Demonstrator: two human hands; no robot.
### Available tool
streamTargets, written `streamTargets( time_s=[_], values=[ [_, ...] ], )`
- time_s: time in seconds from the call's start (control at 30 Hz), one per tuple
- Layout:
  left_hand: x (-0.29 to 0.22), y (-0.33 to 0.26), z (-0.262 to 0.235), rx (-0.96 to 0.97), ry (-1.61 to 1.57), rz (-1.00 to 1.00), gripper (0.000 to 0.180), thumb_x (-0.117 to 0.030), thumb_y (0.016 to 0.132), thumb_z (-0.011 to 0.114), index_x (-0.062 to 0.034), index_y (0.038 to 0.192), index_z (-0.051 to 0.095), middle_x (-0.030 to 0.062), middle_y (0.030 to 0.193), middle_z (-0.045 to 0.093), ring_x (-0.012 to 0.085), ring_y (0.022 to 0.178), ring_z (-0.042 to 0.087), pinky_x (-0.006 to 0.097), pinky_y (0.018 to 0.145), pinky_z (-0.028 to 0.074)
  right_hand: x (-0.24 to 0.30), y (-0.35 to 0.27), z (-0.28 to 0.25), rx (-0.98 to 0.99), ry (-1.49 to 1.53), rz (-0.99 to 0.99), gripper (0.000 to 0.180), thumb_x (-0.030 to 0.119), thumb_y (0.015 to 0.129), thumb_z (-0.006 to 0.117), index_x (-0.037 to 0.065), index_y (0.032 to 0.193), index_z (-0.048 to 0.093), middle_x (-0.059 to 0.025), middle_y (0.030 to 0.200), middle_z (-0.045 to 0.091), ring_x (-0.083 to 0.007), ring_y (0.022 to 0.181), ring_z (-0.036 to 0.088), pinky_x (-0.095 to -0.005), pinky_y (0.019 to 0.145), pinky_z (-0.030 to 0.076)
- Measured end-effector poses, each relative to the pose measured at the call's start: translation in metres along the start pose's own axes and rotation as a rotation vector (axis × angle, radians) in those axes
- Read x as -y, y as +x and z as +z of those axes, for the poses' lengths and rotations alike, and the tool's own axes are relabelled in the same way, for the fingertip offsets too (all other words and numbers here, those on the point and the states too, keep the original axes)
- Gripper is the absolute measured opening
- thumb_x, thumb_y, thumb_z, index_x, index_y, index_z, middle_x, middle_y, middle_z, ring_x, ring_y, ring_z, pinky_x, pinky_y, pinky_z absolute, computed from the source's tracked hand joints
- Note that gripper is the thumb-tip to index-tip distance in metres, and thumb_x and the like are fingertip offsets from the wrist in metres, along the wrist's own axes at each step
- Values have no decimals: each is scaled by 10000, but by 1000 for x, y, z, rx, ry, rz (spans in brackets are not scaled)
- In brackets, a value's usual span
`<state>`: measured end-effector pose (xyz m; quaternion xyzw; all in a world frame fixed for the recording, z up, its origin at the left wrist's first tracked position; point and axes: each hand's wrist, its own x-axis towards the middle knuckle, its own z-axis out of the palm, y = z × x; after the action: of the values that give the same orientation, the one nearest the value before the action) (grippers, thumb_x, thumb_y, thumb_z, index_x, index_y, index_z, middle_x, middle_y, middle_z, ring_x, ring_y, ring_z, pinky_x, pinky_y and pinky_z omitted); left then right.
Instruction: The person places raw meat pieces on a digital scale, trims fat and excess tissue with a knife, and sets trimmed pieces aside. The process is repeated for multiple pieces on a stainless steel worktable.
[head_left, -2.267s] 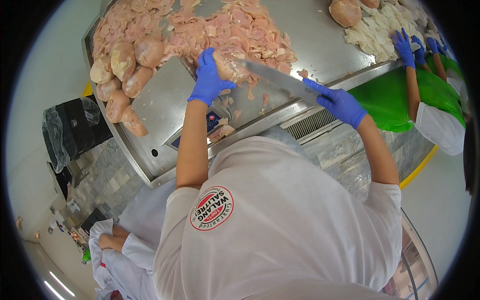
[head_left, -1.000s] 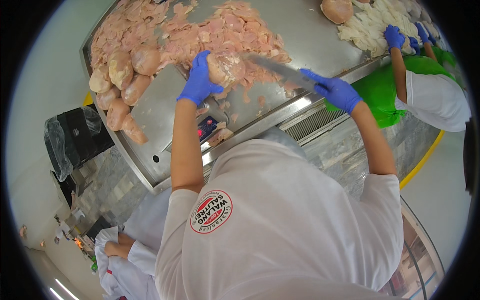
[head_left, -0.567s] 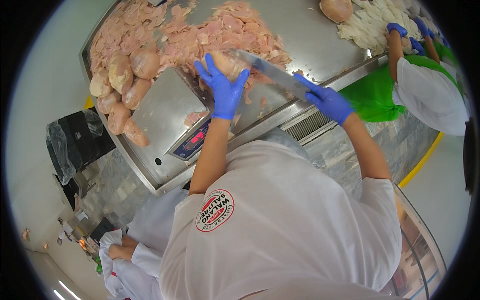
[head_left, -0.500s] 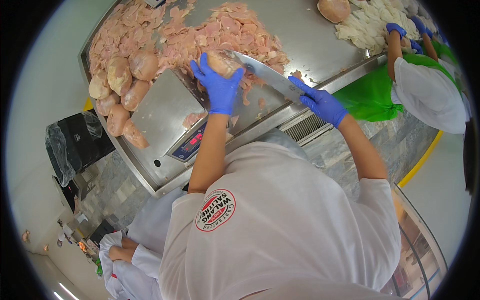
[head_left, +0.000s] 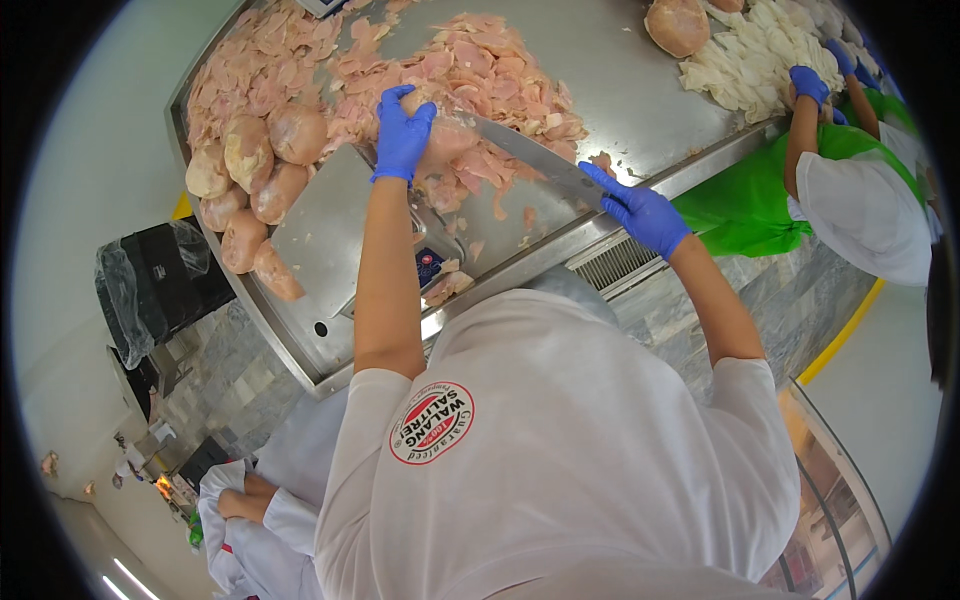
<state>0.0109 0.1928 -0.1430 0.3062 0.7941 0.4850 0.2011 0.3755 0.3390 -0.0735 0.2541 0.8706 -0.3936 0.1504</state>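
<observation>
My left hand (head_left: 403, 140), in a blue glove, grips the left side of a rounded lump of pale pink meat (head_left: 450, 140) on the metal table. Some of its fingers are hidden against the meat. My right hand (head_left: 648, 216), gloved in blue too, holds a long knife (head_left: 535, 157) by the handle, its index finger stretched along it. The blade points left, with its tip end at the lump. Thin meat slices (head_left: 490, 60) lie heaped behind, and a few scraps lie under the blade. My left forearm covers part of a scale (head_left: 325, 220) with a flat steel top.
Several whole meat lumps (head_left: 298, 135) sit left of the scale. Beyond them spreads another slice heap (head_left: 250, 60). A person in a green apron (head_left: 745, 190) works at the right beside a whitish cloth-like pile (head_left: 750, 65). A black bin (head_left: 160, 275) stands off the table's left edge.
My left hand has shifted left and away from me, to the lump's left side. The knife has moved slightly, and my left forearm now covers more of the scale.
</observation>
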Motion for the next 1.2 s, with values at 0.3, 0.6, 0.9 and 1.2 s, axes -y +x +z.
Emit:
streamTargets(
  time_s=[0.3, 0.6, 0.9, 1.2],
  values=[
    [0, 1, -2, -28, 11, 12, 441, -225, 841, 726, -45, 1204, 551, 209, 1202, 563, 341, 1086, 587, 393, 955, 465, -11, 12, -7, -115, -64, 75, 586, 244, 996, 526, 406, 1517, 311, -201, 1114, 678, -410, 935, 666, -458, 824, 534],
    [9, 8, 3, -122, 67, 34, 316, -307, 983, 563, -35, 1141, 590, 221, 1045, 649, 337, 1001, 624, 397, 895, 470, -2, 15, -3, -69, -93, -32, 583, 292, 1002, 501, 450, 1514, 273, -189, 1114, 675, -402, 916, 671, -479, 947, 519],
    [4, 1, 3, -174, -7, 223, 300, -253, 1050, 408, -47, 1118, 615, 160, 1045, 679, 314, 990, 641, 372, 884, 477, 14, 14, -2, -286, -60, 31, 588, 245, 987, 544, 416, 1505, 324, -205, 1015, 686, -399, 868, 661, -465, 781, 538],
    [1, 0, 7, -221, 33, 164, 344, -260, 1059, 374, -58, 1082, 652, 180, 1037, 678, 334, 977, 640, 384, 877, 478, 27, 1, -7, -139, -254, 27, 605, 293, 993, 493, 482, 1509, 240, -208, 1347, 553, -417, 826, 673, -479, 740, 576]
  ],
)
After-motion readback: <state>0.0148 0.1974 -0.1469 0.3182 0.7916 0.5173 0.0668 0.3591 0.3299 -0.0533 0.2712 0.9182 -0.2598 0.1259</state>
